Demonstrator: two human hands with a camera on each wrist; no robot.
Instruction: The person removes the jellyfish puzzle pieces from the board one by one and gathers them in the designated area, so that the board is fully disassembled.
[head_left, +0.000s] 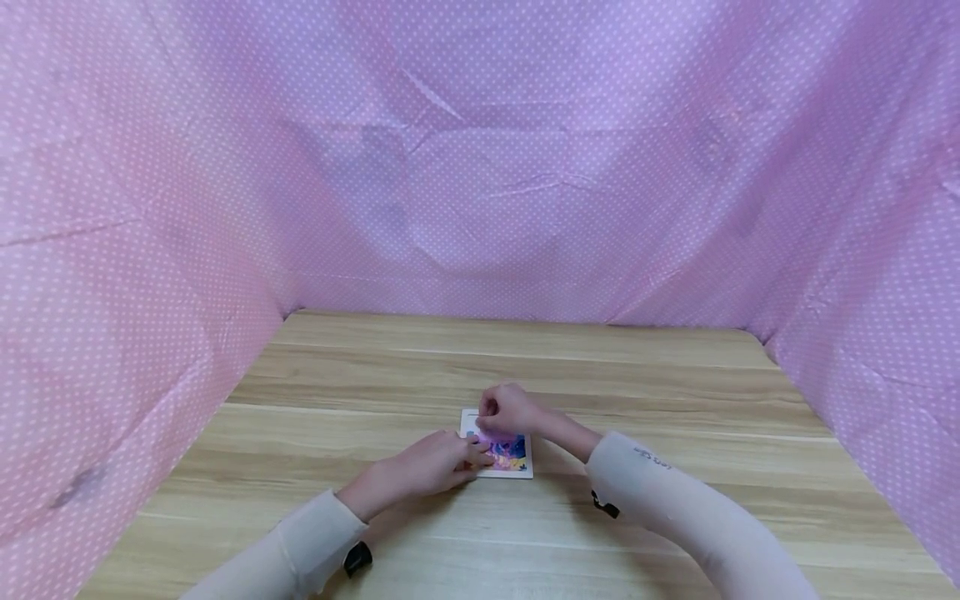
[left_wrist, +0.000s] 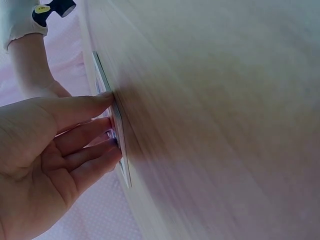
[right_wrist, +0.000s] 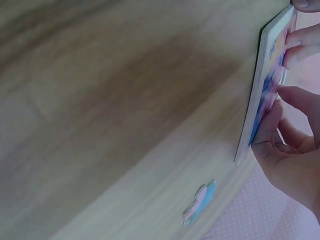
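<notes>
A small flat picture puzzle (head_left: pixel 517 472) with a pale border and a pink, blue and yellow picture lies on the wooden table. My left hand (head_left: pixel 438 462) reaches over its left side, fingers resting on the picture. In the left wrist view the thumb (left_wrist: pixel 104 100) is right at the puzzle's near edge. Over the puzzle's upper part is my right hand (head_left: pixel 512 410), fingers bent and thumb close to the index finger. In the right wrist view those fingertips (right_wrist: pixel 283 91) meet the picture; I cannot tell whether they pinch a piece.
In the right wrist view, a loose blue and pink puzzle piece (right_wrist: pixel 200 202) lies on the wooden table (head_left: pixel 637 375) beyond the puzzle. Pink polka-dot cloth (head_left: pixel 495 208) hangs behind the table and along both sides. Both sleeves carry black devices (head_left: pixel 357 558) at the wrists.
</notes>
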